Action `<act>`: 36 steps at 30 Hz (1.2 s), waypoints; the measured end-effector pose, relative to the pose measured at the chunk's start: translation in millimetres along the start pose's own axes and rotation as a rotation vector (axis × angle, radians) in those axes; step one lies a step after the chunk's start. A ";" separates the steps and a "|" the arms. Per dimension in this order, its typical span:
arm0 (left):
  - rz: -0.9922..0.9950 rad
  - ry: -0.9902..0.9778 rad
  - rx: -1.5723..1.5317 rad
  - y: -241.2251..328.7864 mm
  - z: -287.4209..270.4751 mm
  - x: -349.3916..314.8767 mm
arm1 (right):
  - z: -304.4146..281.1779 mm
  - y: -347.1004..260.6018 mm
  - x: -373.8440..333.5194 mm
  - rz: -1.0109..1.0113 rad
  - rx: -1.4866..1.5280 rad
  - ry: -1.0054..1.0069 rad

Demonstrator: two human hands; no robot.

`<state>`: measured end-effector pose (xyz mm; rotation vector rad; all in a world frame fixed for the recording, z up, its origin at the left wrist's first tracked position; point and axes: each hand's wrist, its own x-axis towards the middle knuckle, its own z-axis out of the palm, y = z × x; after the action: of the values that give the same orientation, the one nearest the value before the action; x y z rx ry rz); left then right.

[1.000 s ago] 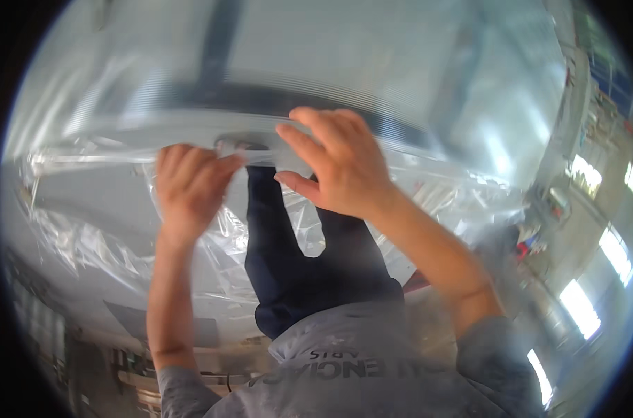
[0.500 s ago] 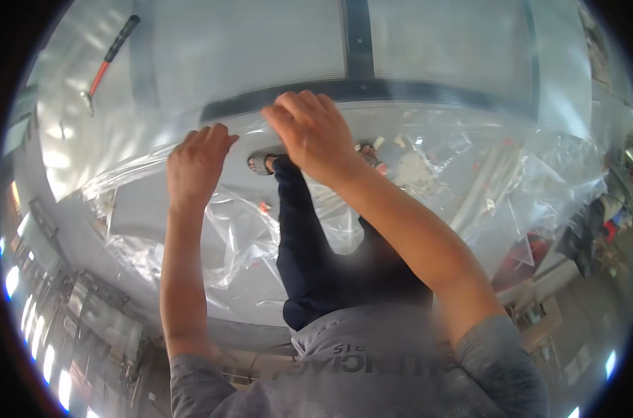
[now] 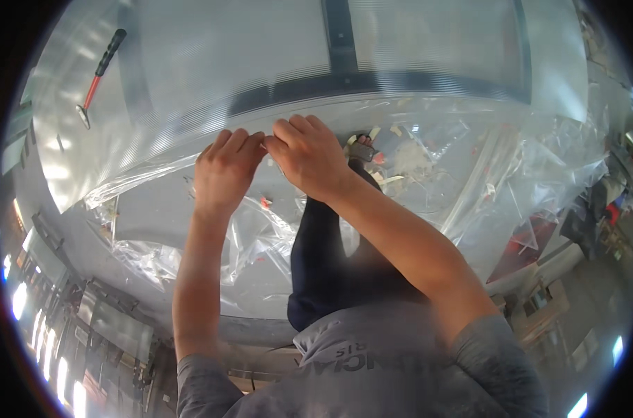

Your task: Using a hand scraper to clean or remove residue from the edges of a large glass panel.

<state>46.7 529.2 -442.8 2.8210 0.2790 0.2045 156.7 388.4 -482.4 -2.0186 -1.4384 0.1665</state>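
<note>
My left hand [image 3: 226,171] and my right hand [image 3: 308,155] meet close together at the near edge of a large translucent ribbed sheet [image 3: 226,42]. Both are closed, thumbs and fingers pinched, their tips almost touching. Between them a thin bit of clear plastic film shows, mostly covered by the fingers. More clear plastic film [image 3: 139,182] runs in folds along the sheet's near edge toward my left hand.
Dark frame bars [image 3: 341,42] show at the sheet's far middle. A hammer [image 3: 100,76] with a red and black handle lies on its left part. Crumpled film [image 3: 470,188] and small scraps cover the floor around my foot [image 3: 360,150]. A dark red piece [image 3: 522,247] lies at right.
My left hand has moved right and slightly nearer to me, and my right hand has come a little nearer too, so they now meet. My left foot is now hidden; the view has shifted slightly.
</note>
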 end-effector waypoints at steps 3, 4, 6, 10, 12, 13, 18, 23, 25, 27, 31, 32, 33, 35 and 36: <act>-0.029 -0.049 0.010 -5.6 3.2 -5.4 | -17.2 24.2 10.2 -0.033 0.032 -0.010; -0.022 -0.041 -0.014 -3.5 2.2 -5.6 | -36.9 41.4 -0.6 0.000 -0.047 0.036; -0.017 -0.017 -0.034 -3.9 -3.4 -2.4 | -68.3 69.5 -11.7 0.037 -0.190 0.143; -0.017 0.039 -0.109 4.9 5.1 6.5 | -73.3 97.2 -42.1 0.048 -0.165 0.104; -0.072 0.036 -0.030 18.2 8.9 21.9 | -72.1 97.5 -50.2 0.108 -0.143 0.070; -0.098 0.033 0.016 24.9 12.7 28.8 | -71.9 96.5 -53.2 0.158 -0.091 0.047; 0.047 -0.086 -0.137 83.7 47.1 69.7 | -67.7 94.4 -55.4 0.098 0.009 0.096; -0.062 -0.119 -0.068 99.8 55.8 57.5 | -99.1 130.1 -60.3 -0.032 -0.040 0.187; -0.134 -0.085 -0.019 109.8 51.1 59.7 | -111.5 147.6 -70.6 -0.061 -0.067 0.154; -0.110 -0.037 0.016 127.8 54.7 75.5 | -108.6 149.5 -70.3 -0.037 -0.034 0.101; -0.096 -0.048 0.030 161.2 72.3 115.0 | -105.9 149.8 -70.9 -0.046 0.076 0.018; -0.119 -0.174 -0.043 169.8 79.0 120.1 | -107.3 151.8 -75.4 -0.056 0.110 0.045; -0.124 -0.177 -0.009 175.1 78.9 122.1 | -108.2 153.3 -78.9 -0.067 0.142 0.069; -0.320 -0.220 0.031 184.6 74.1 120.4 | -135.0 150.3 -81.4 -0.045 0.210 0.140; -0.419 -0.237 0.046 188.0 72.1 118.1 | -148.9 150.4 -83.9 -0.006 0.249 0.194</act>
<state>205.4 358.0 -440.3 2.7153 0.8104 -0.2281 311.7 221.9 -472.3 -1.7763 -1.2371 0.1358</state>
